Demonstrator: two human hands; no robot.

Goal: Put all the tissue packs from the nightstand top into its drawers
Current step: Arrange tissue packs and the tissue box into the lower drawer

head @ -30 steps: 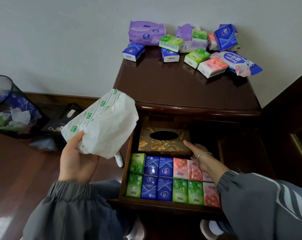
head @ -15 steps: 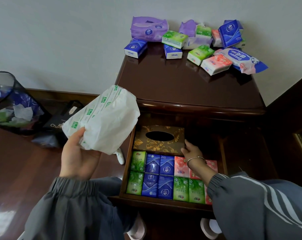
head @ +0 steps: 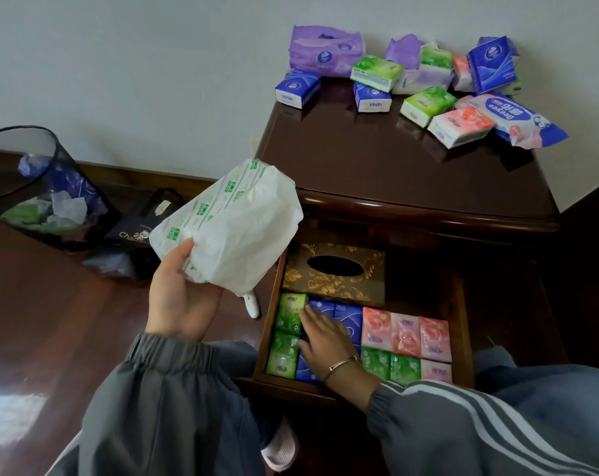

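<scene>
White ROYO pack [head: 229, 225], gripped in our left hand [head: 181, 293], lies long-axis seven-to-one at ten o'clock from the drawer [head: 270, 321], where our right hand [head: 325, 341] rests flat.

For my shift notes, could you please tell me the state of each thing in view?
drawer, pulled open.
white tissue pack, gripped by the left hand, outside the drawer.
right hand, flat on the blue packs in the drawer.
tissue box, lying at the drawer's back.
nightstand-top packs, loosely piled, not yet stowed.
waste bin, upright, holding rubbish.
</scene>
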